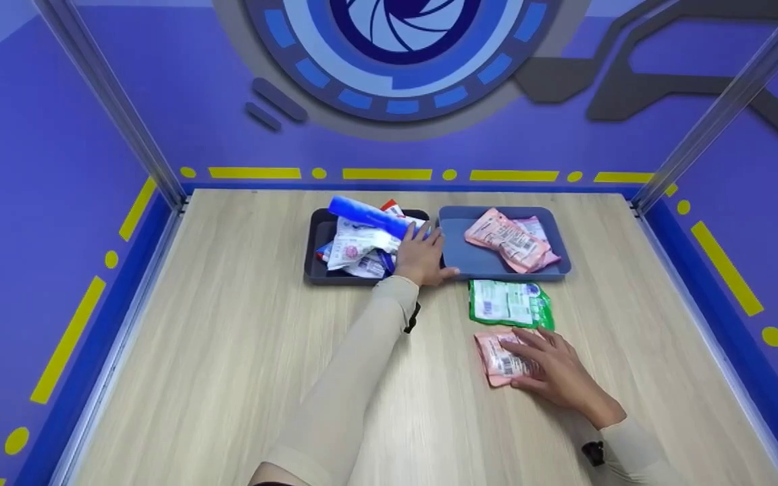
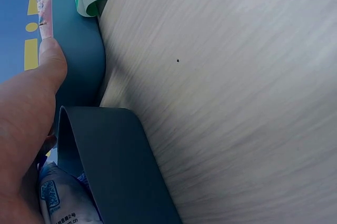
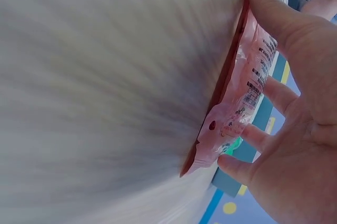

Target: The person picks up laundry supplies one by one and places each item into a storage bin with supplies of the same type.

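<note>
My left hand point(image 1: 420, 255) reaches over the right end of the dark tray point(image 1: 315, 266), its fingers spread beside a long blue packet point(image 1: 369, 214) and a white packet point(image 1: 355, 246). Its thumb points toward the blue-grey tray point(image 1: 453, 260). On the wooden table, a pink packet point(image 1: 497, 358) lies under my right hand point(image 1: 558, 371). In the right wrist view, the thumb point(image 3: 268, 5) is at one edge of this pink packet point(image 3: 245, 84), and the other fingers are loosely spread along its printed face.
Just behind the pink packet lies a green and white packet point(image 1: 507, 302), close to the blue-grey tray's front wall. Inside that tray are more pink packets point(image 1: 507, 239). Blue panels with yellow marks point(image 1: 387, 174) enclose the table's back and sides.
</note>
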